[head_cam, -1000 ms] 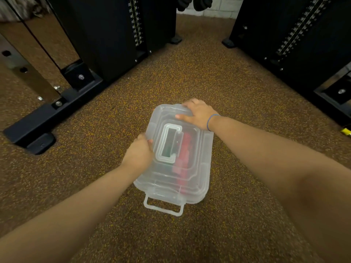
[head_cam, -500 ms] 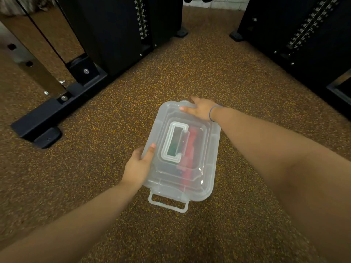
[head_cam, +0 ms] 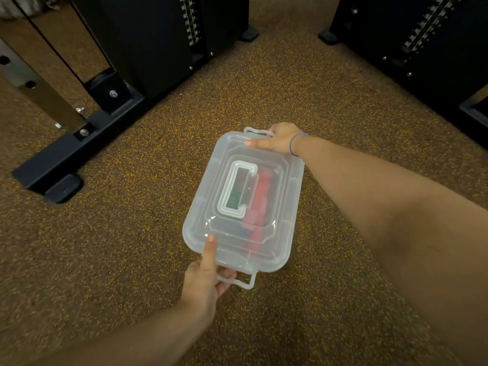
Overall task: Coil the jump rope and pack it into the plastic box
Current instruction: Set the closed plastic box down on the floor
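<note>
Hands shifted to plastic box (head_cam: pixel 287 196) ends: left hand (head_cam: pixel 204 282) grips near latch (head_cam: pixel 245 283), right hand (head_cam: pixel 277 138) far latch (head_cam: pixel 257 132).

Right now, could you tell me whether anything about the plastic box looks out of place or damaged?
Nothing looks damaged or spilled. The lid sits flat on the plastic box, but both end clasps stick outward, unlatched: the left hand holds the near clasp, the right hand the far clasp.

speckled brown floor (head_cam: pixel 111 260), black weight machines (head_cam: pixel 158 40)
</note>
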A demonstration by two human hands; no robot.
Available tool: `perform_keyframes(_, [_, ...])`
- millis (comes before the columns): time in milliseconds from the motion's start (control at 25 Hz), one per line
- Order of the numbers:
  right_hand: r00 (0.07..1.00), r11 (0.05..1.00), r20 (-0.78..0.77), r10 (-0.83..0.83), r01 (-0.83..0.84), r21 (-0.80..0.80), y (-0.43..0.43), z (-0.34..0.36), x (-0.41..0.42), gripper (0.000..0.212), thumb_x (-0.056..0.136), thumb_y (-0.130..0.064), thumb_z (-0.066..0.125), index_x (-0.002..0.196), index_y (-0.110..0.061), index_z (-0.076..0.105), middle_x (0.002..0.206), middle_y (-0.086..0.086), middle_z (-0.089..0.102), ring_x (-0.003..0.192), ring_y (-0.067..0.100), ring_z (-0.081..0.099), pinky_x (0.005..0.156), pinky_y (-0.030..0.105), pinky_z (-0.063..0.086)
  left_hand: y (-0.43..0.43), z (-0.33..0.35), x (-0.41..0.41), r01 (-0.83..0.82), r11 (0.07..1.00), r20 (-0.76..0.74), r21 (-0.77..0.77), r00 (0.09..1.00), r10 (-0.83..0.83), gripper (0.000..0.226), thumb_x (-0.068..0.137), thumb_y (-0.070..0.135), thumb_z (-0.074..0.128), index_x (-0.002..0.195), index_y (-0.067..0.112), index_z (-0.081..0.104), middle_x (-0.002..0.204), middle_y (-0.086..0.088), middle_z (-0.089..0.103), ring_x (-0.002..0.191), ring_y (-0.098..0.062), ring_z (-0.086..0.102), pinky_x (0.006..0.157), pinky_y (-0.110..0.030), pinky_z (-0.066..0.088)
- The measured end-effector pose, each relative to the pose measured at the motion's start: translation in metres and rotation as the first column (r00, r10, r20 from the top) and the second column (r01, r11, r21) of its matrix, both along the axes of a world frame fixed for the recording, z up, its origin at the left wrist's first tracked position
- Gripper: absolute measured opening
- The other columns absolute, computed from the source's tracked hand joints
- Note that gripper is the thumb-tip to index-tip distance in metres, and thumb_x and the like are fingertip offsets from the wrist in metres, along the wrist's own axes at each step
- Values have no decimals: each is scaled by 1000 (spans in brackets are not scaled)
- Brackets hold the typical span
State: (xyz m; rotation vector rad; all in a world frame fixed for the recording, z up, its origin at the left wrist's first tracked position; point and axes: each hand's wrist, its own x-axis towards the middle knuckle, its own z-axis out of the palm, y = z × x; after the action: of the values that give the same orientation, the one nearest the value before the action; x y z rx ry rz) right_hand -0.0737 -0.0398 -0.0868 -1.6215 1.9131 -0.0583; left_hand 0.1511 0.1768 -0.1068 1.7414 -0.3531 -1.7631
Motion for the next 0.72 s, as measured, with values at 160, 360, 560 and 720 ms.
perform_keyframes(160, [997, 997, 12, -73, 73, -24, 14, 6, -24, 77, 71, -79, 48, 102, -9, 56, 98, 6, 53, 89, 24, 50, 71, 31, 37, -24, 12, 6, 59, 994, 266, -94, 963, -32, 52, 73, 50, 67, 97, 5, 59, 93, -14, 71, 78, -26, 71, 59, -30, 60])
perform_keyframes(360, [940, 939, 128, -315, 328, -100, 51, 14, -79, 68, 73, -74, 52, 88, -8, 53, 93, 7, 54, 83, 24, 53, 69, 32, 42, -78, 30, -14, 267, 958, 505, -101, 844, -182, 55, 56, 57, 72, 84, 10, 62, 89, -12, 70, 76, -27, 69, 76, -42, 59])
perform_keyframes(560, [736, 710, 224, -639, 676, -196, 94, 22, -145, 66, 72, -72, 56, 87, -7, 55, 87, 7, 54, 81, 27, 56, 62, 32, 40, -139, 56, -95, 392, 887, 604, -244, 777, -177, 33, 74, 34, 70, 93, 10, 57, 102, -10, 64, 85, -27, 62, 73, -31, 49])
perform_keyframes(720, [595, 550, 156, -788, 796, -254, 111, 22, -182, 73, 76, -70, 53, 107, -4, 59, 104, 12, 63, 96, 31, 62, 69, 34, 44, -180, 55, -165, 571, 803, 713, -173, 635, -298, 50, 81, 26, 62, 122, 1, 50, 122, -16, 59, 105, -33, 60, 72, -34, 45])
